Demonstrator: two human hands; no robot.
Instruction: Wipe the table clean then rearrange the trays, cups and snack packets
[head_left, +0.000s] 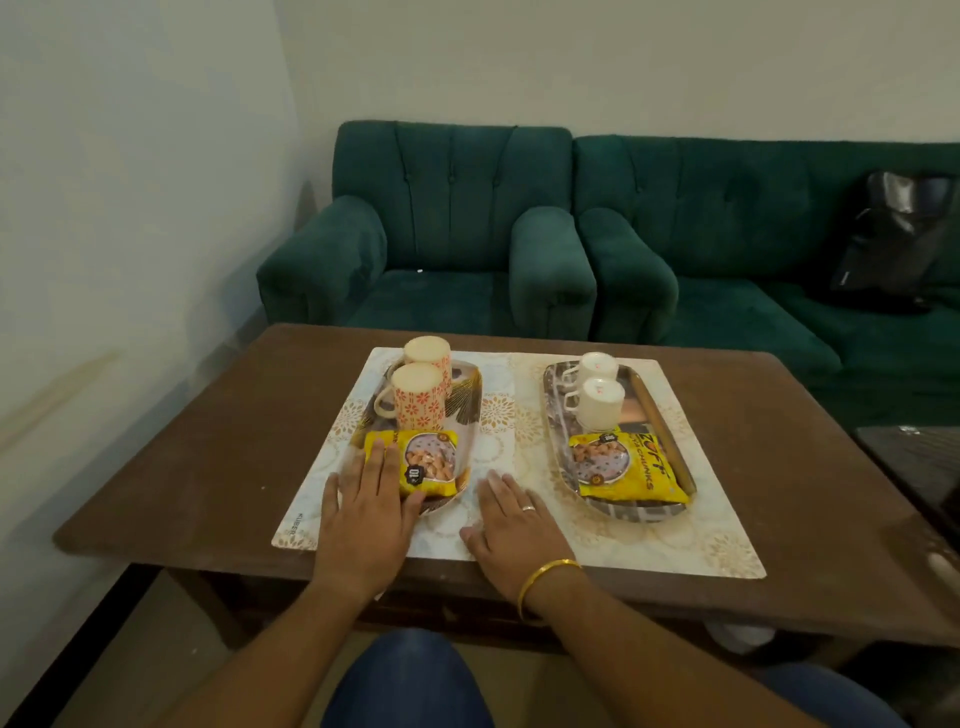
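Note:
Two trays sit on a pale patterned mat (675, 525) on the brown table (197, 457). The left tray (467, 395) carries two upturned orange-flowered cups (420, 397) and a yellow snack packet (431, 462). The right, shiny tray (644, 514) carries two upturned white cups (600, 402) and another yellow snack packet (626, 467). My left hand (366, 506) lies flat over the near end of the left tray, fingers touching its packet. My right hand (511, 519) rests flat on the mat between the trays, holding nothing.
A green armchair (441, 249) and green sofa (753, 260) stand behind the table, with a black bag (893, 244) on the sofa. A wall runs along the left. A dark glass-topped table (919, 467) is at the right edge. My knee (405, 680) is below the table's front edge.

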